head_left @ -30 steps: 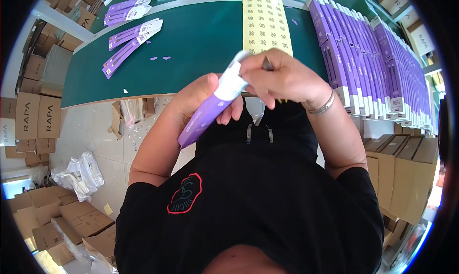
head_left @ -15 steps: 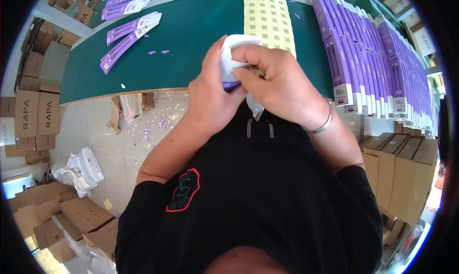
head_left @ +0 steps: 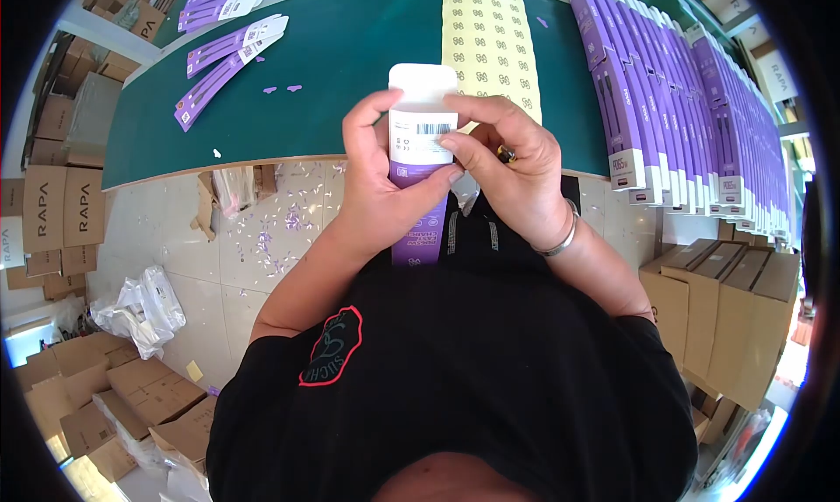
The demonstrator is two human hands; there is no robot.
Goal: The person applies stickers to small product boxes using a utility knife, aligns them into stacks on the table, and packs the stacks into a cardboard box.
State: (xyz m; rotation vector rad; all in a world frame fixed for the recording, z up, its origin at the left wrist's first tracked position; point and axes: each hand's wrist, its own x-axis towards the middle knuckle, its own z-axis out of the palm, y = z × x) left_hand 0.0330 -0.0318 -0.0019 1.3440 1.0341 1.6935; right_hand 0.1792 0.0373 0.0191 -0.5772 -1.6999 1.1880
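A long purple and white box (head_left: 422, 143) stands in front of my chest with its white top end open and its flap raised. My left hand (head_left: 382, 182) is wrapped round the box from the left, thumb across its front below the barcode. On the right, my right hand (head_left: 512, 161) pinches the box's upper right edge between thumb and index finger. A small dark and yellow object (head_left: 506, 154) is tucked in the curled fingers of that hand; its full shape is hidden. Behind the box, a yellow sticker sheet (head_left: 490, 42) lies on the green table (head_left: 350, 47).
Flat purple cartons (head_left: 210, 82) lie on the table's left. Rows of purple boxes (head_left: 626, 126) stand at the right. Brown cartons (head_left: 726, 309) are on the right below the table, others (head_left: 157, 397) at lower left. Paper scraps (head_left: 289, 222) litter the floor.
The box has turned from tilted to upright, its barcode side now facing the camera and its end flap raised. My right hand has moved from over the opening to the box's right edge.
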